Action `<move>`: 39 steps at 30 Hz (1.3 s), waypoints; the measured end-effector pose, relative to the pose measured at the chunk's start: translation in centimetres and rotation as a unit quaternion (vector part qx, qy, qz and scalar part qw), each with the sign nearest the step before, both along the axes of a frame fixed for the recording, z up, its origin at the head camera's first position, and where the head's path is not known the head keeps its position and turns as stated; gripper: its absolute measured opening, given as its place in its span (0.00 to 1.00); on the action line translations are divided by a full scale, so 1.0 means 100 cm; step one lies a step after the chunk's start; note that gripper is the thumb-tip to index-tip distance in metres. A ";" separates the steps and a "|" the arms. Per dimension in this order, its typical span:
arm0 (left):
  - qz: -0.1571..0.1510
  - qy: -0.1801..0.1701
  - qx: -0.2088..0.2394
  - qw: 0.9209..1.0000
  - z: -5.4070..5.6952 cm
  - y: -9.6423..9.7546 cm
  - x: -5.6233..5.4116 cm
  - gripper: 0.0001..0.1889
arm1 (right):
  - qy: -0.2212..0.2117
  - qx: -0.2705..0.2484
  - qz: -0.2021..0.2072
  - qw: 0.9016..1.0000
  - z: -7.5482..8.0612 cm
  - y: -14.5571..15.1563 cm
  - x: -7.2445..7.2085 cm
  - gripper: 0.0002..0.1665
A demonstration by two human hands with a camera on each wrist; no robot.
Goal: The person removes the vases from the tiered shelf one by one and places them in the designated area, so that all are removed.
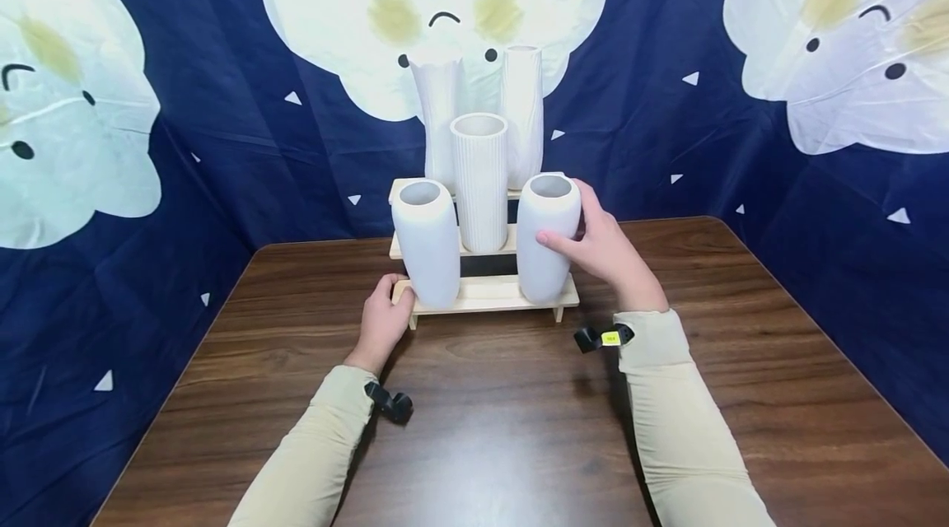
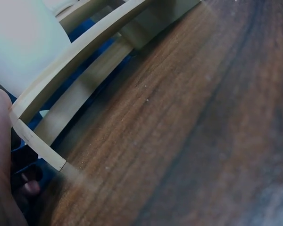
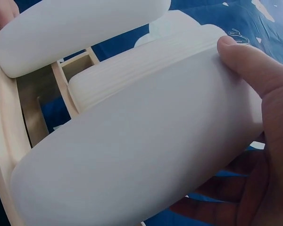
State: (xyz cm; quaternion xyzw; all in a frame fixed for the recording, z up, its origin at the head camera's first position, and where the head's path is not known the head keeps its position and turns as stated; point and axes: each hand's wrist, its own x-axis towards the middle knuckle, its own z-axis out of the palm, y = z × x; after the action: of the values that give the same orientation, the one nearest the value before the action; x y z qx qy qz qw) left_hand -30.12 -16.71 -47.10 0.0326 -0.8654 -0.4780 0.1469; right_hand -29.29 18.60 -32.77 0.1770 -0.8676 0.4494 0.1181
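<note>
A three-step wooden stand (image 1: 489, 293) bears several white vases. My right hand (image 1: 606, 247) grips the smooth vase (image 1: 544, 255) at the right of the lowest step, thumb across its front and fingers round its far side; its base is at the step. My left hand (image 1: 384, 317) holds the left end of that step, thumb on top, with some fingers hidden beneath. Close by it stands a matching smooth vase (image 1: 428, 247). On the middle step is a ribbed cylindrical vase (image 1: 480, 189). A flared vase (image 1: 439, 115) and a twisted-looking vase (image 1: 523, 115) occupy the top step.
The stand sits toward the back of a brown wood-grain table (image 1: 489, 412). Behind and at both sides hangs a dark blue cloth (image 1: 638, 99) printed with white clouds and small triangles. Black cameras are strapped at both wrists.
</note>
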 end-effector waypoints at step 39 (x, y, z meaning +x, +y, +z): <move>-0.065 0.076 0.157 0.983 -0.001 0.001 -0.004 0.20 | 0.033 0.016 -0.057 0.998 0.008 0.029 0.001 0.53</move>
State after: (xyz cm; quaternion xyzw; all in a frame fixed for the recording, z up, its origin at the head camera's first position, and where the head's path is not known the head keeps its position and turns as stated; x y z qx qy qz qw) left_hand -30.53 -16.64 -47.25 -0.0374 -0.7664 -0.6174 0.1734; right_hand -29.17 21.51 -31.99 0.1435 -0.8790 0.4219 0.1697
